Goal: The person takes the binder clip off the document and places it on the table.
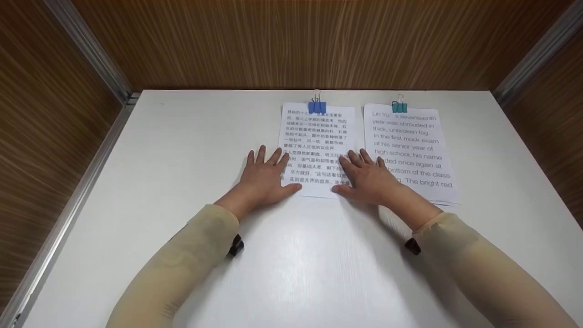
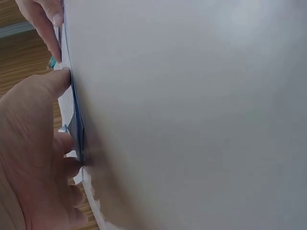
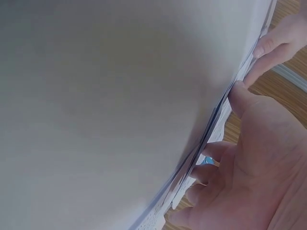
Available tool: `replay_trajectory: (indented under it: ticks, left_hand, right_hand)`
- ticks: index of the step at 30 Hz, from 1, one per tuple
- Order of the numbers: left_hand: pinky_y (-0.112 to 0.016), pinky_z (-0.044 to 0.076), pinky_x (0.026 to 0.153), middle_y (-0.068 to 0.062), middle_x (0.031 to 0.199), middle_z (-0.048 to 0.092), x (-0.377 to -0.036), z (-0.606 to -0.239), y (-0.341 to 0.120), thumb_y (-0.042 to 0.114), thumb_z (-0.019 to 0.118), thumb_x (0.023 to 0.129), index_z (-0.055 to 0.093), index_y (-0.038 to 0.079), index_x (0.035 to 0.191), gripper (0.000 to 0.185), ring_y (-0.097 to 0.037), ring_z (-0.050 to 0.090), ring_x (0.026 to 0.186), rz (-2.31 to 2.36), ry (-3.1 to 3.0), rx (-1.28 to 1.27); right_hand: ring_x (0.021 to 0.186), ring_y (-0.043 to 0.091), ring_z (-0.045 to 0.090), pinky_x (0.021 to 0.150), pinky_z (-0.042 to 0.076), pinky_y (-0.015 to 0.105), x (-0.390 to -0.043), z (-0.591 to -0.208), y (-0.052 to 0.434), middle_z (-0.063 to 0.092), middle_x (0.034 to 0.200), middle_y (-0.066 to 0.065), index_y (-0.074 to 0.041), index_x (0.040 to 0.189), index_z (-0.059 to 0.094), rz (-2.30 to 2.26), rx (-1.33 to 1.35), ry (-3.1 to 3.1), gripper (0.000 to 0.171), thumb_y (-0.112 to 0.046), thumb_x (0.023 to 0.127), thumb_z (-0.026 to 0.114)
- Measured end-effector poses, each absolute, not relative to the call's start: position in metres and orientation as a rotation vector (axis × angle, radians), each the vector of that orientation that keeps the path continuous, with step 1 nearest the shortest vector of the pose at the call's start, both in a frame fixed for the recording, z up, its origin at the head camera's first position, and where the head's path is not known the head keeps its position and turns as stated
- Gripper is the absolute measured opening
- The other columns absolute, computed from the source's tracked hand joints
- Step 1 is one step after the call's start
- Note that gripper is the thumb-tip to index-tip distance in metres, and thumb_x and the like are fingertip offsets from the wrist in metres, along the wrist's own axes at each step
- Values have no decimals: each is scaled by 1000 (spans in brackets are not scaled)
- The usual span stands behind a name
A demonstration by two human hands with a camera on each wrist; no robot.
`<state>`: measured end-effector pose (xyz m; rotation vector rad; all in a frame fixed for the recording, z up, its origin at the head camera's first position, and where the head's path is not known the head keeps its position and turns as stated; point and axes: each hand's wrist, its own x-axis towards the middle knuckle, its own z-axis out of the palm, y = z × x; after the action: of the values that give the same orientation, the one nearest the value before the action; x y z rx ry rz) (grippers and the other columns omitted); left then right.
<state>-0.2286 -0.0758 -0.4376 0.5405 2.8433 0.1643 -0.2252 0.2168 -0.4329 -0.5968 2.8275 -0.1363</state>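
Two stacks of printed sheets lie side by side on the white table. The left stack (image 1: 316, 141) carries Chinese text and has a blue binder clip (image 1: 317, 107) at its top edge. English text in larger print covers the right stack (image 1: 405, 141), which a teal binder clip (image 1: 400, 107) holds. My left hand (image 1: 264, 177) rests with spread fingers on the left stack's lower left edge, thumb at its bottom. My right hand (image 1: 371, 180), fingers also spread, lies across the left stack's lower right edge and the right stack's lower left part, covering some words.
Wood-grain panels (image 1: 291, 45) stand behind the white table (image 1: 291, 273) and on both sides, with metal strips (image 1: 86, 50) at the corners. A dark wrist device (image 1: 236, 246) shows under the left sleeve (image 1: 182, 259), another (image 1: 413, 246) under the right sleeve (image 1: 483, 259).
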Motion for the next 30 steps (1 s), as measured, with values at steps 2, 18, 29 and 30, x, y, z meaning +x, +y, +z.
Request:
replay_trajectory:
  ticks: [2,18,29,30]
  left_hand:
    - [-60,2,129,-11,177,15,-229,-438,-77,78,41,99,21,13,171,99,-46,1,161,155,2833,551]
    - [-50,8,131,-24,172,24,-206,-434,-78,71,48,100,28,-1,166,99,-43,14,161,146,2802,622]
    - [-51,12,131,-27,169,28,-186,-433,-76,71,49,101,32,-3,164,99,-43,20,159,120,2803,635]
    - [-51,12,131,-27,169,28,-184,-432,-76,71,48,101,32,-3,164,99,-43,20,159,115,2803,637]
  right_hand:
    - [159,48,10,122,11,75,-225,-433,216,15,174,21,-10,170,23,-149,-599,2826,95,-68,101,54]
    - [160,45,13,123,13,74,-202,-433,214,18,174,20,-10,169,26,-182,-631,2809,94,-67,101,58]
    - [158,47,19,121,17,76,-181,-431,213,24,171,23,-6,167,31,-163,-689,2837,93,-64,100,61]
    - [158,47,19,120,17,76,-180,-431,213,24,171,24,-6,167,31,-162,-693,2840,93,-64,100,61]
